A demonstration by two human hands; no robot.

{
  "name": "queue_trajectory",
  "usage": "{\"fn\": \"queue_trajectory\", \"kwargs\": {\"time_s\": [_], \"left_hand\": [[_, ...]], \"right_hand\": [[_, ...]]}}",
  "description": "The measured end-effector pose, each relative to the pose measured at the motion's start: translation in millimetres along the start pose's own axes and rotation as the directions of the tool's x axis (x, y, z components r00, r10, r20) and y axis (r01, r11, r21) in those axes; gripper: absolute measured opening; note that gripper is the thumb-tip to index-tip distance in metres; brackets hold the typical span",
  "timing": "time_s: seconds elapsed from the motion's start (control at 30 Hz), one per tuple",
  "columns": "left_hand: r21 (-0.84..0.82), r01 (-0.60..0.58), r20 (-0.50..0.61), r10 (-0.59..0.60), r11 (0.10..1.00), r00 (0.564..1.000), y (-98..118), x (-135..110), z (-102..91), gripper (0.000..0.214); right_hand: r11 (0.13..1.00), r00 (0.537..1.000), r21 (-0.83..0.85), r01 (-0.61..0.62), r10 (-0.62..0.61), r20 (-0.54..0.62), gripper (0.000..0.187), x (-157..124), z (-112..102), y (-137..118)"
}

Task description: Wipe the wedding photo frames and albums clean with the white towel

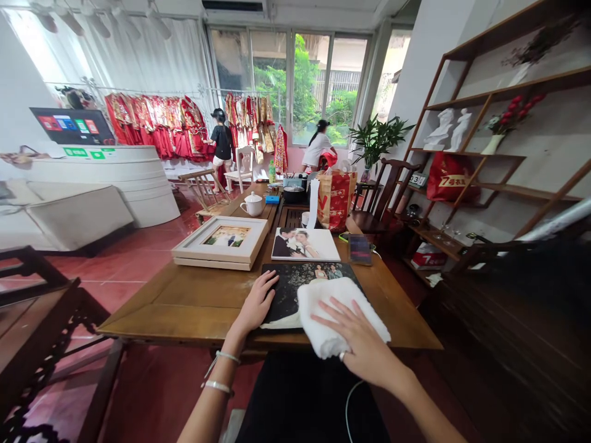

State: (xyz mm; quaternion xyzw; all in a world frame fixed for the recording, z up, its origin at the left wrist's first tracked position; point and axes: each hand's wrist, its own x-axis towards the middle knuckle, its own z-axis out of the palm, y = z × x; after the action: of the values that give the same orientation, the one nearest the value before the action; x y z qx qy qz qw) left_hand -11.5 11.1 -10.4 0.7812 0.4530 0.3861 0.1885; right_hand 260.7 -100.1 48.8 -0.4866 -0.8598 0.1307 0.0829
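Cloth (332, 289), white, thick and folded, lies beneath the right hand (357, 338), whose fingers are spread wide and flat on top rather than pinching it; a palm laid so probably spreads pressure evenly over the glossy dark photo panel (289, 286) underneath. That panel lies flat on the worktop (175, 304) directly under the fingers of both hands, near the worktop's edge on the person's side. The left hand (258, 301) rests on the panel's left margin, fingers extended and slightly parted, gripping nothing; it seems to serve as a brace, so the panel would not slide under the cloth. The cloth covers the panel's lower right, leaving two small pictured figures in view just beyond the right fingers.

Just past the panel's far edge, ahead of the fingers, lies a white-edged photo panel (318, 244), leaving little room for a forward shift. A pale picture frame (226, 237) sits beyond the left fingers and to their left. Ahead and to the right of the right fingers lies a phone (360, 249), which a wide sweep that way might knock. Farther ahead stand a paper bag (336, 200) and a lidded cup (253, 204), both well clear of the fingers.
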Motion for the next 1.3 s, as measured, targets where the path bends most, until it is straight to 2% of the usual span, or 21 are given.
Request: {"fn": "queue_trajectory", "kwargs": {"time_s": [0.1, 0.23, 0.33, 0.43, 0.53, 0.63, 0.7, 0.8, 0.87, 1.0, 1.07, 1.17, 1.3], "left_hand": [[0.0, -0.005, 0.007, 0.005, 1.0, 1.0, -0.7, 0.2, -0.1, 0.039], [-0.009, -0.012, 0.006, 0.012, 1.0, 1.0, -1.8, 1.3, 0.0, 0.039], [-0.026, -0.008, 0.002, 0.008, 1.0, 1.0, -2.3, 1.8, 0.3, 0.038], [-0.051, 0.006, -0.009, -0.007, 0.999, 1.0, -3.1, 0.9, 0.9, 0.037], [-0.085, 0.012, -0.031, -0.015, 0.996, 0.999, -4.8, -0.6, 1.3, 0.036], [-0.116, 0.003, -0.053, -0.009, 0.993, 0.999, -6.1, -0.9, 1.5, 0.034], [-0.117, 0.003, -0.065, -0.01, 0.993, 0.998, -6.0, -0.2, 1.7, 0.034], [-0.09, 0.014, -0.06, -0.019, 0.996, 0.998, -4.8, 0.8, 2.0, 0.034], [-0.072, 0.023, -0.043, -0.026, 0.997, 0.999, -4.1, 0.7, 2.1, 0.035], [-0.061, 0.018, -0.028, -0.019, 0.998, 0.999, -3.9, -0.2, 2.1, 0.037], [-0.06, 0.012, -0.028, -0.014, 0.998, 1.0, -4.3, -0.3, 2.4, 0.037], [-0.065, 0.014, -0.034, -0.016, 0.998, 0.999, -5.5, 0.5, 2.8, 0.037], [-0.083, 0.007, -0.045, -0.011, 0.997, 0.999, -7.2, 1.6, 2.0, 0.036]], "right_hand": [[0.984, 0.984, -0.046, -0.174, 0.172, -0.05, 0.089, 13.1, -9.9, 29.7], [0.923, 0.926, -0.076, -0.377, 0.372, -0.07, 0.074, 59.0, -21.2, 46.1], [0.924, 0.926, -0.076, -0.376, 0.37, -0.077, 0.066, 94.7, -21.6, 32.3], [0.951, 0.953, -0.083, -0.299, 0.293, -0.072, 0.067, 111.9, -10.1, -0.6], [0.974, 0.976, -0.096, -0.205, 0.195, -0.099, 0.071, 101.2, 11.6, -41.5], [0.987, 0.98, -0.096, -0.127, 0.11, -0.166, 0.076, 70.0, 33.4, -75.0], [0.994, 0.984, -0.063, -0.084, 0.073, -0.161, 0.078, 47.7, 40.8, -86.2], [0.999, 0.994, 0.019, -0.036, 0.038, -0.106, 0.071, 28.0, 36.1, -82.0], [0.997, 0.994, 0.048, -0.059, 0.063, -0.088, 0.066, 29.3, 25.7, -68.3], [0.967, 0.96, -0.011, -0.254, 0.251, -0.125, 0.064, 59.3, 8.2, -38.9], [0.938, 0.931, -0.07, -0.338, 0.323, -0.168, 0.063, 75.8, 7.9, -35.2], [0.928, 0.927, -0.14, -0.345, 0.313, -0.208, 0.066, 84.0, 17.1, -50.5], [0.983, 0.981, -0.09, -0.159, 0.146, -0.129, 0.07, 60.6, 29.1, -88.7]]}}
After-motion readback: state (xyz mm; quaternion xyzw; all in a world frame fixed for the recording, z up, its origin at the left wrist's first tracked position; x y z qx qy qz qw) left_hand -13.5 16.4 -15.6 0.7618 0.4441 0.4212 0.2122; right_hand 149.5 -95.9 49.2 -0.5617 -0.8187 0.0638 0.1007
